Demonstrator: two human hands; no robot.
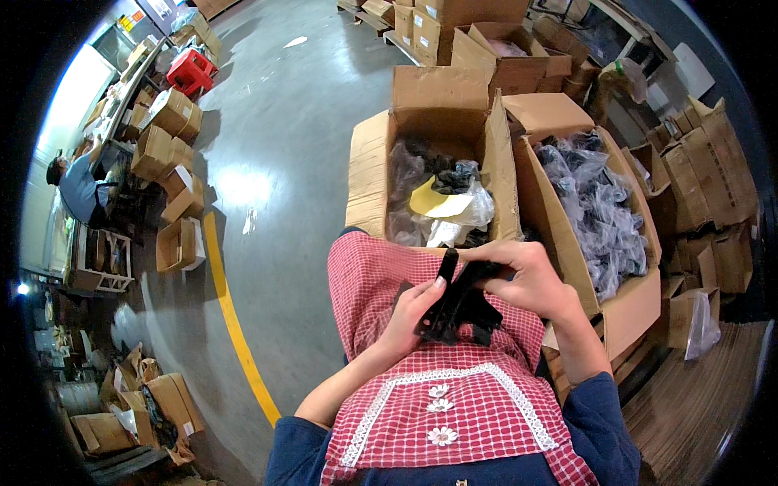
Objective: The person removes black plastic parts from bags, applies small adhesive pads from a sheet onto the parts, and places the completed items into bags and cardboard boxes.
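Note:
Over my lap I hold a black, angular part with flat arms and small holes (454, 312); its exact kind does not show. My left hand (412, 316) grips its left side, the thumb lying along an upright black piece. From the right, my right hand (527, 274) pinches its upper end, and the fingertips are partly hidden behind it. Just beyond my hands stands an open cardboard box (369, 174) with black pieces, clear plastic bags and a yellow sheet (438, 202) inside. Beneath the part spreads my red checked apron (381, 283).
To the right, another open carton (632, 316) is full of black items in clear bags (587, 211). Stacked cartons (438, 32) stand at the back. A yellow line (235, 324) crosses the grey floor. At the far left a person (79, 190) works at a bench near a red stool (192, 73).

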